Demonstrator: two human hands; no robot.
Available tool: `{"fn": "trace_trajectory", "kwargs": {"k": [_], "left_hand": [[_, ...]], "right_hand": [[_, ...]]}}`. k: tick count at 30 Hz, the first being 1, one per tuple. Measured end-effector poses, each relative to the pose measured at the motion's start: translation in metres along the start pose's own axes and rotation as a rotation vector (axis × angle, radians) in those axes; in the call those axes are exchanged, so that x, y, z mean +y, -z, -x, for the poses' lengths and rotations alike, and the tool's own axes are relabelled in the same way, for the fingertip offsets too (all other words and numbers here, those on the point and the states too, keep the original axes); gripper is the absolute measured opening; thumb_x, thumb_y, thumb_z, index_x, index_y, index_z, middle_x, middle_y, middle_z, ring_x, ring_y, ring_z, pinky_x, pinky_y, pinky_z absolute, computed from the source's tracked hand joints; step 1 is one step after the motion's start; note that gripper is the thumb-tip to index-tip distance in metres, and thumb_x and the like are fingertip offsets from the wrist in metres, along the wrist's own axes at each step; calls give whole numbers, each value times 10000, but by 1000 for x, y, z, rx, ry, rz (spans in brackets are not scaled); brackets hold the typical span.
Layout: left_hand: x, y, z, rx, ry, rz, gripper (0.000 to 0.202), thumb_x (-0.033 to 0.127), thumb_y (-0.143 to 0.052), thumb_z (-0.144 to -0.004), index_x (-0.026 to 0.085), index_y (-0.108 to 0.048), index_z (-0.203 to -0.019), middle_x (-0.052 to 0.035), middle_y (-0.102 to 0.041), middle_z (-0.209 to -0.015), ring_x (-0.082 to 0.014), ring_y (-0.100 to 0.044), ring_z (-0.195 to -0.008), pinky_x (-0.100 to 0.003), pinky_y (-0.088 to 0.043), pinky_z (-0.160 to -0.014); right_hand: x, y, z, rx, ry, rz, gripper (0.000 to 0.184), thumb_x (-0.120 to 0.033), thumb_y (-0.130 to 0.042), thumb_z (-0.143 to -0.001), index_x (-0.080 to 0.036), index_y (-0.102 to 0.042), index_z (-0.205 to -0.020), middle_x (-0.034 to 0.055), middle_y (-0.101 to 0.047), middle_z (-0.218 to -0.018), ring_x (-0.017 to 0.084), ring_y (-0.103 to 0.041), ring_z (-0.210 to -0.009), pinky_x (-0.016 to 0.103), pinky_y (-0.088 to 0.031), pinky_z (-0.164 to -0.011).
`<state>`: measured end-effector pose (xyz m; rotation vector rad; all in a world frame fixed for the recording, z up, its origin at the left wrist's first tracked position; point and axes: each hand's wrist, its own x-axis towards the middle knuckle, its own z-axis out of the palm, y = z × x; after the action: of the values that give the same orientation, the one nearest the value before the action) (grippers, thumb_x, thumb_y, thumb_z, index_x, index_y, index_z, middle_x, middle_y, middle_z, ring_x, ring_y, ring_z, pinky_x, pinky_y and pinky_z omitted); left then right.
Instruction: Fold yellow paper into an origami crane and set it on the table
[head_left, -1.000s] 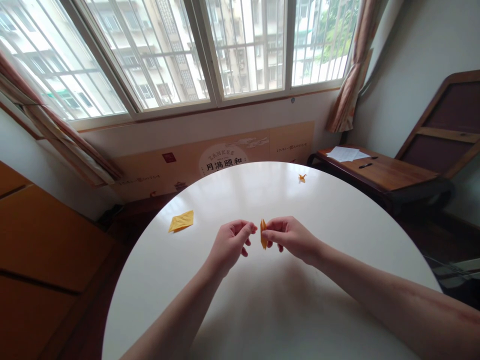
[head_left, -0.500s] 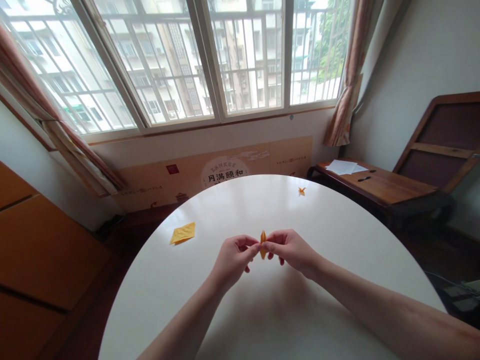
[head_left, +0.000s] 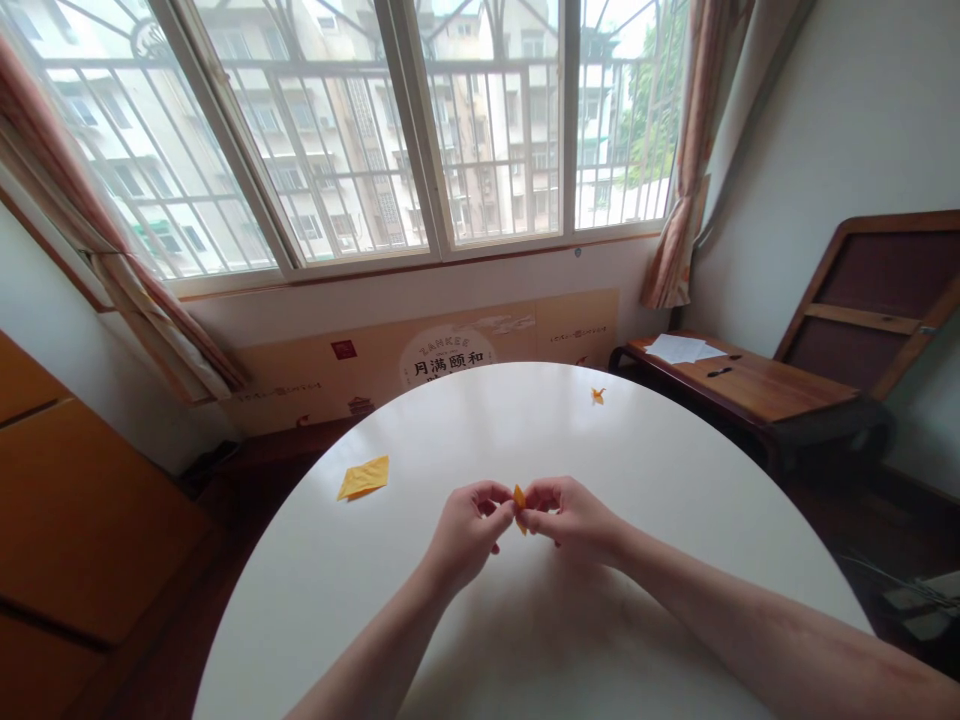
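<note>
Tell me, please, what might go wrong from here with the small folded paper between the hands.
The small folded paper is pinched by the left hand and right hand, so uneven pulling could tear or crease it. It seems held above the white table, so a loosened pinch might drop it.

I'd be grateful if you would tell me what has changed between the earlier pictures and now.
The left hand, apart from the folded paper a second ago, has moved right, and its fingers now appear to pinch it. The head view has tilted up slightly. The right hand keeps its hold; the yellow sheet and small orange folded bird stay on the table.
</note>
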<state>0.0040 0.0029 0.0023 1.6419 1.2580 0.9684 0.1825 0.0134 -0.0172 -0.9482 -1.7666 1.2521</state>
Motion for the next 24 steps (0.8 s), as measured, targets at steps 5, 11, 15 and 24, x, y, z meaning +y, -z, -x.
{"fn": "trace_trajectory", "kwargs": {"k": [5,11,15,24], "left_hand": [[2,-1,1,3,-14,-3,230,354,-657,-753,127,-696,-761,-30,-624,-621,-127,-533,-523,-195,-457,-381],[-2,-1,0,-4,-12,-52,242,365,-639,-758,128,-683,-762,-25,-609,-598,-127,-522,-505,-207,-461,-386],[-3,0,-1,1,-8,-8,238,366,-656,-742,130,-689,-744,-17,-602,-585,-119,-514,-509,-202,-461,-407],[-8,1,-4,13,29,55,349,467,-678,-740,123,-708,-792,-10,-583,-580,-127,-529,-525,-199,-448,-411]], "right_hand": [[0,-1,0,17,-3,-1,164,-293,-658,-769,-147,-716,-724,30,-676,-667,140,-555,-607,216,-386,-499],[2,1,-1,-27,-25,-41,112,-202,-621,-740,-148,-706,-690,10,-655,-629,122,-541,-575,212,-378,-515],[3,0,-2,-40,-39,-73,97,-191,-626,-730,-144,-698,-683,5,-643,-615,117,-540,-568,213,-380,-525],[1,4,-4,2,-107,-91,179,-312,-657,-754,-138,-669,-710,0,-602,-615,107,-487,-518,207,-364,-447]]}}
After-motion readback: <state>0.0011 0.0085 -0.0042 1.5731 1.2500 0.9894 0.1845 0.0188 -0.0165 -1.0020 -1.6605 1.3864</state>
